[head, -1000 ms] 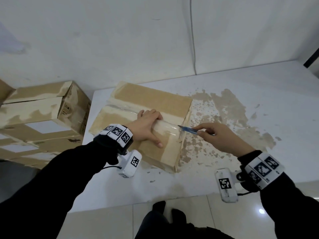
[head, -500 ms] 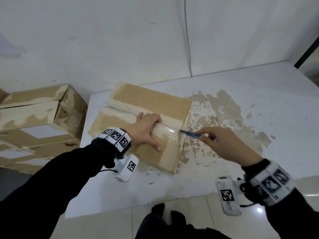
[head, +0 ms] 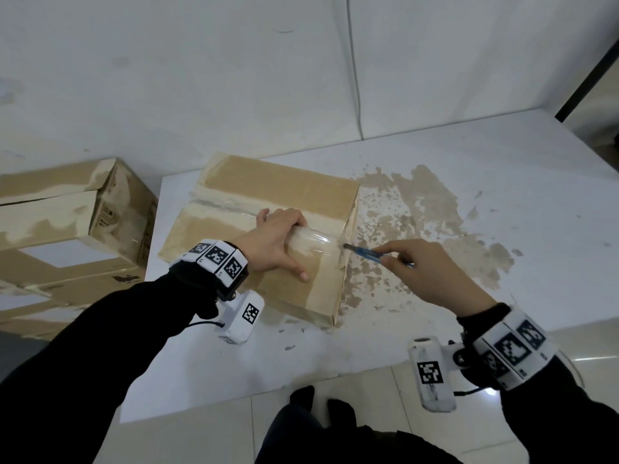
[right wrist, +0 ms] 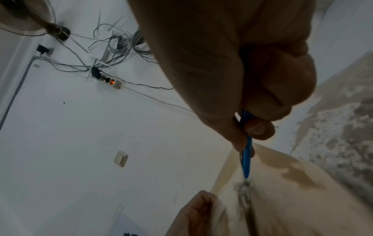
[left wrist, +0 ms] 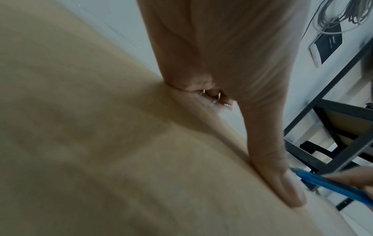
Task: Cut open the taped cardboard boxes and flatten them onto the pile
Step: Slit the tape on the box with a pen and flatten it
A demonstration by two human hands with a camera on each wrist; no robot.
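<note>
A taped cardboard box [head: 278, 182] lies flat on the white table [head: 502, 169]. My left hand [head: 278, 239] rests on its top. The fingers curl round a lifted strip of clear tape [head: 315, 241], and the thumb [left wrist: 282, 183] presses flat on the cardboard [left wrist: 121, 159]. My right hand [head: 432, 272] pinches a blue utility knife [head: 368, 252], whose blade tip sits at the box's right edge where the tape runs over it. In the right wrist view the knife [right wrist: 246, 159] points down at the taped seam of the box [right wrist: 292, 199].
A pile of cardboard boxes [head: 67, 229] stands off the table's left end. Brown patches of torn paper [head: 418, 209] are stuck to the tabletop right of the box. A white wall runs behind, and a dark metal rack [left wrist: 333, 143] stands further off.
Little has changed. The knife tip stays at the box's right edge by the tape, my right wrist has sunk slightly toward me, and the left hand keeps its hold.
</note>
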